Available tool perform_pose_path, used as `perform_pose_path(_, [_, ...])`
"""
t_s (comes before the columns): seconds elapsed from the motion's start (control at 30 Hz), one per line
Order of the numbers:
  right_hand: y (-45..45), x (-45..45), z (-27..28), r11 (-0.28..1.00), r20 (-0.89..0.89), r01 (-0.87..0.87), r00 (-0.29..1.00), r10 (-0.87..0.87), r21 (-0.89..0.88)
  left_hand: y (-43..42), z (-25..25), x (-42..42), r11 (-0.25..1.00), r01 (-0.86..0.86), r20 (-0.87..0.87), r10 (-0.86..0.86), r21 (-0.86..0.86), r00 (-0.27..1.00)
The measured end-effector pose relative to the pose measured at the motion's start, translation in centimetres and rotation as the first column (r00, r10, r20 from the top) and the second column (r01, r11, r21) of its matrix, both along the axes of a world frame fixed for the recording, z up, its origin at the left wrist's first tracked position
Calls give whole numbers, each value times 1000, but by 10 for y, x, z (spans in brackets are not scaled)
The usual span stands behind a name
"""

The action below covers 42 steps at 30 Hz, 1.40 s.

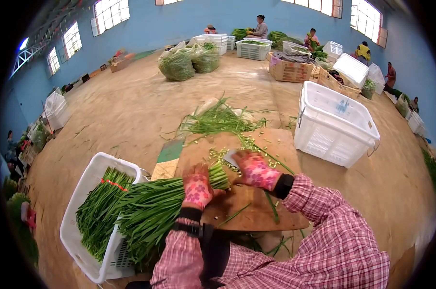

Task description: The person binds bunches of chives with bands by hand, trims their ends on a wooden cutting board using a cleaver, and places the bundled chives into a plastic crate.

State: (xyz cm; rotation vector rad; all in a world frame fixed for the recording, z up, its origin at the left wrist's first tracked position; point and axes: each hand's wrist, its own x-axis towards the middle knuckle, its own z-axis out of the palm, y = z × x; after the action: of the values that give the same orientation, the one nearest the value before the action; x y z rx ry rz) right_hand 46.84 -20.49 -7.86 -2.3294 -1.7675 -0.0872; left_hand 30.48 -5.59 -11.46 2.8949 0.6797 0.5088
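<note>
My left hand (pixel 197 187), in a pink patterned fingerless glove, presses over a bunch of garlic chives (pixel 153 202) near its cut ends. Those pale ends lie on a brown wooden board (pixel 247 212); the leaves hang left over a white crate. In a matching glove, my right hand (pixel 254 169) is closed just right of the ends. A flat metal blade (pixel 231 158), seemingly a knife's, sticks out by its fingers; the handle is hidden. Short cut stalk pieces (pixel 217 155) lie scattered beyond it.
The white crate (pixel 102 166) at left holds a chive bunch with a red tie (pixel 114 184). Loose trimmings (pixel 218 118) are heaped past the board. Another white crate (pixel 336 137) stands to the right. Bagged greens (pixel 177 65), more crates and several people are farther back.
</note>
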Motion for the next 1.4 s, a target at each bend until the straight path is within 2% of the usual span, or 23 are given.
perform_pose_path(0.13, [70,-14,-35,869,152,-482,873,464,117,-29,15,-46,985,14,500,74,-170,863])
perform_pose_path(0.17, [81,-17,-30,859,122,-512,850,512,-34,-36,11,-60,991,-2,556,78,-137,828])
perform_pose_path(0.23, [93,-18,-36,858,161,-502,842,514,-111,-46,5,-89,937,62,552,148,-344,821])
perform_pose_path(0.3, [101,-15,-27,847,-153,-493,869,470,-199,-56,-11,-102,605,257,549,365,-754,752])
perform_pose_path(0.33, [97,-20,-18,852,-147,-492,870,471,-179,-60,-10,-109,508,221,448,383,-833,808])
perform_pose_path(0.43, [85,-25,-17,872,-340,-441,870,358,-212,-66,-38,-110,142,439,443,529,-887,724])
perform_pose_path(0.47, [73,-28,-7,869,-486,-443,822,296,-221,-68,-36,-113,79,402,383,513,-912,768])
perform_pose_path(0.5, [62,-26,-9,869,-591,-443,769,244,-219,-67,-44,-110,-43,550,439,554,-834,707])
perform_pose_path(0.57, [40,-17,-35,932,-829,-344,549,104,-111,-73,-72,-121,-237,778,446,707,-581,549])
perform_pose_path(0.63, [17,-19,-46,945,-976,-268,163,-148,-188,-98,-45,-125,-282,647,316,693,-708,648])
perform_pose_path(0.7, [-16,-31,-30,949,-973,-217,16,-231,-229,-100,-54,-117,-397,510,135,674,-763,726])
perform_pose_path(0.77, [-38,-46,-39,985,-949,-108,-272,-161,-136,-104,-61,-113,-475,557,198,614,-681,764])
perform_pose_path(0.87, [-55,-60,-59,988,-736,-139,-676,-48,62,-106,-37,-95,-457,725,423,600,-515,679])
perform_pose_path(0.9, [-61,-67,-58,987,-741,-137,-671,-30,84,-106,-37,-88,-421,790,493,621,-445,609])
perform_pose_path(0.93, [-69,-75,-53,991,-868,-120,-496,-8,59,-105,-32,-89,-468,767,430,640,-439,637])
perform_pose_path(0.97, [-83,-88,-37,994,-984,-99,-179,20,38,-106,-31,-91,-510,745,368,655,-430,660])
perform_pose_path(1.0, [-85,-91,-31,996,-1000,-86,-22,16,18,-110,-37,-88,-468,749,320,700,-468,638])
perform_pose_path(1.03, [-75,-66,-49,986,-981,-92,-125,-150,-139,-110,-45,-92,-532,718,334,645,-449,687])
perform_pose_path(1.07, [-69,-48,-56,972,-991,-222,-96,-95,-72,-108,-49,-95,-565,680,287,631,-467,721])
perform_pose_path(1.1, [-65,-46,-63,985,-982,-173,-186,-23,10,-109,-53,-95,-599,639,242,610,-482,754])
perform_pose_path(1.23, [-67,-71,-32,992,-989,-70,-101,-110,-103,-116,-64,-88,-435,640,203,705,-634,680])
perform_pose_path(1.37, [-68,-68,-44,998,-928,-40,-367,-56,-44,-124,-48,-93,-480,703,154,759,-525,633])
perform_pose_path(1.4, [-67,-64,-46,998,-977,-41,-209,-45,-37,-125,-48,-93,-461,667,193,720,-585,667])
